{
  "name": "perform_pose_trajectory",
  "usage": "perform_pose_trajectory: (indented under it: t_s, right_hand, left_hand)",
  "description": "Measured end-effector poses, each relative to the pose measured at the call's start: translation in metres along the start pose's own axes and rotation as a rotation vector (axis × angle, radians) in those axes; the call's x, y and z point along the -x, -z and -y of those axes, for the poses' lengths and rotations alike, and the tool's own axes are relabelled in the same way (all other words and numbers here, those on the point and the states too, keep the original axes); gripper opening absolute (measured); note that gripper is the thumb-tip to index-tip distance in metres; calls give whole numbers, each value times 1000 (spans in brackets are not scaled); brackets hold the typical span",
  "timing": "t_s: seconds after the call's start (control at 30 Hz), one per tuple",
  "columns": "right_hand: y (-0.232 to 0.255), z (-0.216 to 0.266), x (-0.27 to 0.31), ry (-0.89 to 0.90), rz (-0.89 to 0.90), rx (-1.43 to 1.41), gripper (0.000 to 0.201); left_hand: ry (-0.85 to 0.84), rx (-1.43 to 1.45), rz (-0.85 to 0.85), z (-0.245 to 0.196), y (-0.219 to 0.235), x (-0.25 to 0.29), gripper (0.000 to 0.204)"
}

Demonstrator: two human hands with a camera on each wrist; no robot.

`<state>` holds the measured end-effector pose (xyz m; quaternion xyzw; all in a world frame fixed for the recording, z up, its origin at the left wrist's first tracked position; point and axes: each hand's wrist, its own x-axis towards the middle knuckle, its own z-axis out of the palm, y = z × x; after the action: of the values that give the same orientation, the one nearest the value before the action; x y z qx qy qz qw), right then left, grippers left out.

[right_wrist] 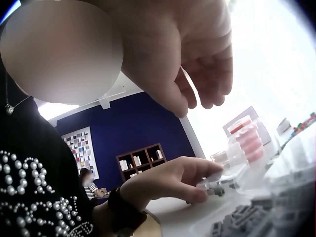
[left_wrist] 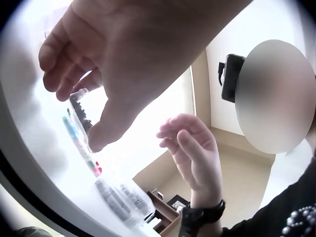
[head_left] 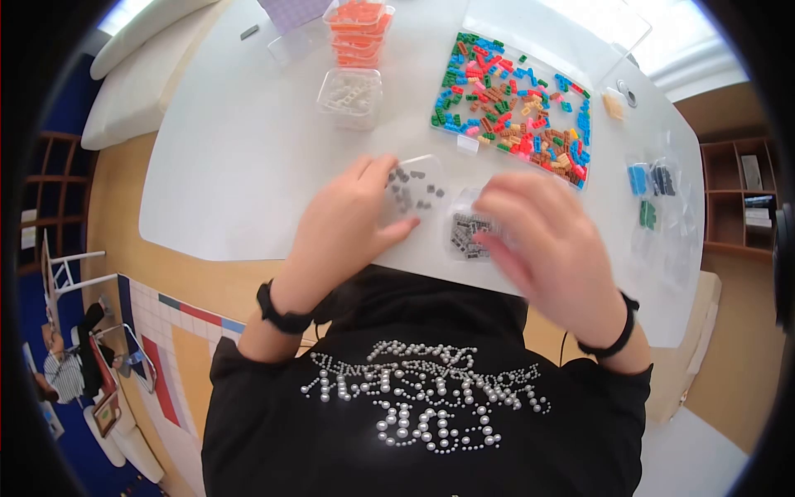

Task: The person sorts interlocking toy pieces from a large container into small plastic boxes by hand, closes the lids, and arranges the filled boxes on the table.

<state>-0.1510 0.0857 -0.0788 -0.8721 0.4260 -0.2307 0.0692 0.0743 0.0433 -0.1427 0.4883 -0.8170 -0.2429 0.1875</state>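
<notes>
My left hand holds a clear plastic box at its left side, fingers at the far edge and thumb at the near one. Several dark grey toy bricks lie scattered in it. To its right is a second clear box, filled with grey bricks. Over that box hovers my right hand, slightly blurred, its fingers loosely bent. The right wrist view shows a gap between the thumb and fingers of the right hand, with nothing visible between them.
Beyond the hands lies a large clear tray of mixed coloured bricks. Stacked boxes of orange pieces and a box of white pieces stand at the back left. Bagged bricks lie on the right. The table's near edge borders the person's body.
</notes>
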Motion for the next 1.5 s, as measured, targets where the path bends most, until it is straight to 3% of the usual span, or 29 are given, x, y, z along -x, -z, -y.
perform_pose_trajectory:
  t_s: [0.2,0.37,0.57,0.63,0.7,0.73,0.8,0.87,0.93,1.0,1.07,1.5]
  right_hand:
    - [-22,32,24,63,156,-153,42]
    - [-38,33,44,44,155,-155,47]
    - [-41,33,55,123,63,93,56]
    - [-38,29,52,73,58,-27,49]
    - [-27,21,45,6,62,-173,38]
    - [-24,15,42,-58,68,-317,28]
    - [-29,4,37,-52,-32,-330,22]
    - [-28,-5,29,-132,-92,-309,24]
    - [-20,-14,18,-147,-120,-288,17]
    - [-14,-27,8,-20,-122,-147,9]
    - [-9,-31,6,-37,-94,-86,12]
    - [-1,-27,38,-152,-58,41,13]
  left_hand:
    - [-76,500,238,-24,12,52,69]
    - [-98,538,259,-24,-4,54,69]
    - [-81,585,359,-25,-10,44,66]
    - [-46,622,398,-26,-11,42,65]
    - [-211,515,315,-27,-13,40,68]
    - [-210,513,318,-28,-16,40,68]
    - [-101,682,304,-28,-19,41,70]
    - [-103,648,275,-25,-16,35,70]
    - [-130,552,130,-20,-16,29,69]
    - [-105,492,116,-20,-11,25,67]
    - [-126,377,69,-21,-7,20,65]
    - [-334,-183,101,-53,-3,1,65]
